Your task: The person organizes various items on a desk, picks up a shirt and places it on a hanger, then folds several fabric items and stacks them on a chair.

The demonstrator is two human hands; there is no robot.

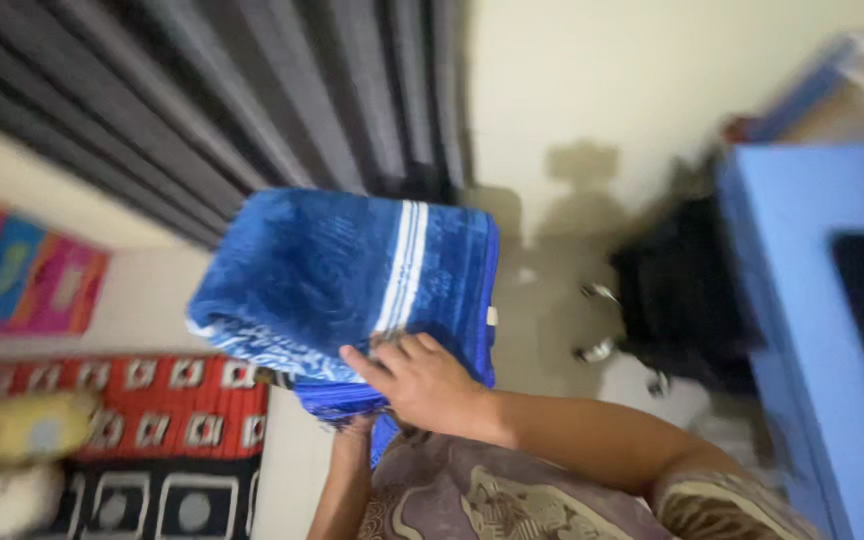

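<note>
A folded blue towel [322, 280] with white stripes is held up in front of my chest. My right hand [422, 380] lies on its near edge, fingers gripping the fabric. Beneath it my left hand [357, 425] comes up under the towel and is mostly hidden by the cloth; only the wrist and forearm show. The frame is blurred by motion.
Dark grey curtains [252, 90] hang behind the towel. A blue table [802, 330] stands at right with a black bag [677, 290] beside it. A red, black and white patterned mat [162, 420] lies at lower left, with a yellow soft thing [27, 425] on it.
</note>
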